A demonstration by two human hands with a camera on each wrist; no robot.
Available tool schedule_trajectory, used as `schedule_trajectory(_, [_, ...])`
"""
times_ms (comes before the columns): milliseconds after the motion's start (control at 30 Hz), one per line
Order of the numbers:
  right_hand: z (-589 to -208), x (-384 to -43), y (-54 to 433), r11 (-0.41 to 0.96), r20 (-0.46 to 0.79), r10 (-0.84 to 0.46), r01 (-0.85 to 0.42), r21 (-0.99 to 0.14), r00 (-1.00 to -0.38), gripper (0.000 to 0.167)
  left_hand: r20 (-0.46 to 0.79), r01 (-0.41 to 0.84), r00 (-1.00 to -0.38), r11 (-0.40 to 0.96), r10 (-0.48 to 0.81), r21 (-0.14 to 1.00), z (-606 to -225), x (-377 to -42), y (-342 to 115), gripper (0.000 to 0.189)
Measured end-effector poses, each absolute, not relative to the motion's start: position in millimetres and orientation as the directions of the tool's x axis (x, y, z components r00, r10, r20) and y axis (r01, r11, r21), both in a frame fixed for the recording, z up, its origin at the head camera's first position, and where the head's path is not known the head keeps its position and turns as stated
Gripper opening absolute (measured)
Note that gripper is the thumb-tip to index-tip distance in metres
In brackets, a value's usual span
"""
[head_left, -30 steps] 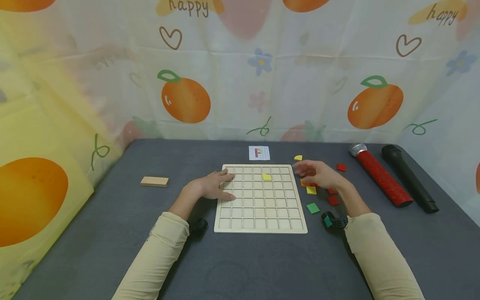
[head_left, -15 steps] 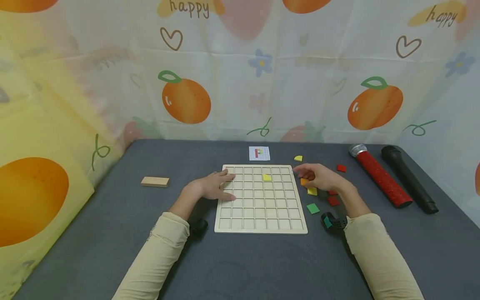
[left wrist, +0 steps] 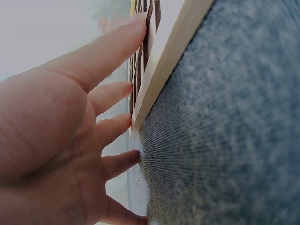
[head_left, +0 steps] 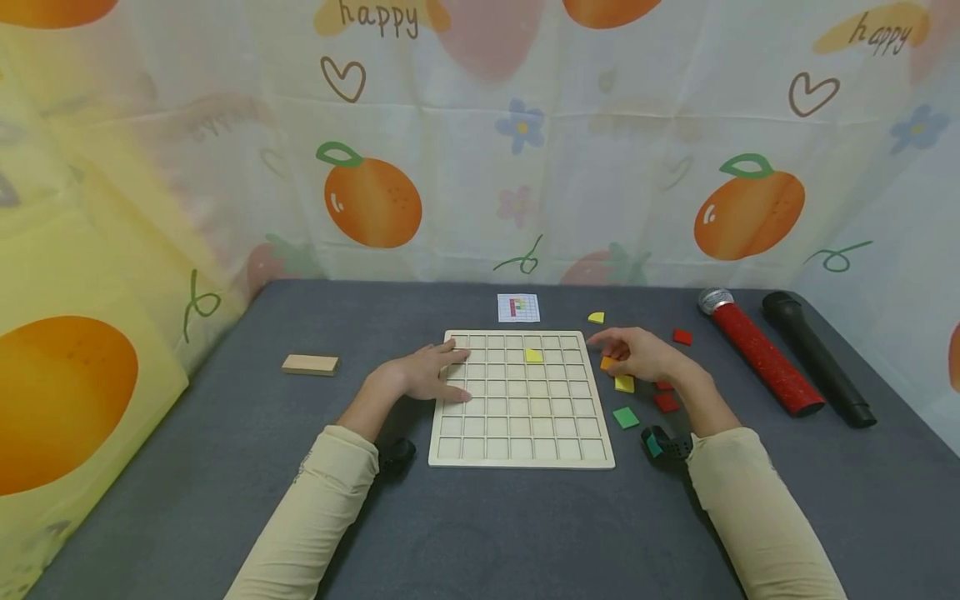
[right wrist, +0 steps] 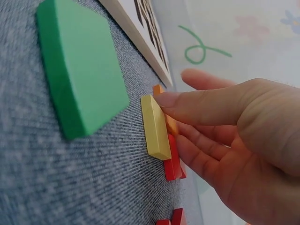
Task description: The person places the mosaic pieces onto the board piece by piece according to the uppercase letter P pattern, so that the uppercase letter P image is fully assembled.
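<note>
A pale wooden grid board (head_left: 522,460) lies on the table, with one yellow tile (head_left: 533,357) in a cell of its upper part. My left hand (head_left: 426,372) rests on the board's left edge, fingers spread; in the left wrist view its thumb (left wrist: 108,49) touches the grid. Beside the board's right edge, my right hand (head_left: 641,353) pinches an orange tile (head_left: 607,363) between thumb and fingers, which partly hide it. A yellow tile (right wrist: 155,129) lies right by the thumb, with red tiles (right wrist: 172,164) behind it. Nearer is a green tile (right wrist: 82,70).
Past the board lies a small card (head_left: 518,307) with a coloured grid pattern. A yellow rounded piece (head_left: 596,317) and a red tile (head_left: 682,337) lie farther back. A red microphone (head_left: 765,354) and a black one (head_left: 819,358) are at right, a wooden block (head_left: 311,365) at left.
My right hand has shifted slightly down and its fingers have come onto the orange tile. My left hand stays on the board's edge.
</note>
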State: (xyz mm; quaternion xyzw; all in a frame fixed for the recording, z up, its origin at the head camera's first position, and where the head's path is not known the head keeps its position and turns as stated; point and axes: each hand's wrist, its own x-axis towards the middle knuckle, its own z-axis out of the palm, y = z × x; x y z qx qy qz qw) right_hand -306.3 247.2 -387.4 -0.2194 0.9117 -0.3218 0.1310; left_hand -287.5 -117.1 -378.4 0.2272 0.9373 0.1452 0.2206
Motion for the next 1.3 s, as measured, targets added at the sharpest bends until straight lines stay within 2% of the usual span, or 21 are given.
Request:
schedule_trajectory(200, [-386.6, -305.4, 247.1, 0.71, -0.08, -0.47, -0.324, -0.625, -0.879, 0.044, -0.34, 0.361, -0.804, 0.856, 0.487, 0.371, -380.1, -286.4, -116.9, 0.08])
schedule_trajectory(467, [-384.8, -301.4, 249.0, 0.794, -0.047, -0.306, -0.227, -0.564, -0.951, 0.032, -0.339, 0.357, -0.806, 0.856, 0.485, 0.374, -378.9, -285.4, -115.1, 0.08])
schedule_trajectory(700, [-381.1, -301.6, 250.3, 0.739, 0.007, -0.179, -0.139, -0.659, -0.984, 0.031, -0.345, 0.354, -0.805, 0.857, 0.483, 0.375, -380.0, -286.9, -116.2, 0.08])
schedule_trajectory(867, [-378.6, -302.8, 246.9, 0.616, 0.001, -0.112, -0.07, -0.785, -0.994, 0.029, -0.348, 0.354, -0.798, 0.85, 0.492, 0.39, -381.3, -288.3, -119.6, 0.08])
schedule_trajectory(1000, [-377.0, -302.7, 244.6, 0.556, -0.002, -0.051, -0.026, -0.831, -0.999, 0.029, -0.344, 0.356, -0.795, 0.843, 0.5, 0.402, -381.2, -288.2, -120.9, 0.08])
schedule_trajectory(1300, [-378.1, -301.2, 236.7, 0.47, -0.054, -0.065, 0.017, -0.883, -0.996, 0.035, -0.348, 0.357, -0.794, 0.846, 0.498, 0.395, -380.9, -287.9, -119.5, 0.08])
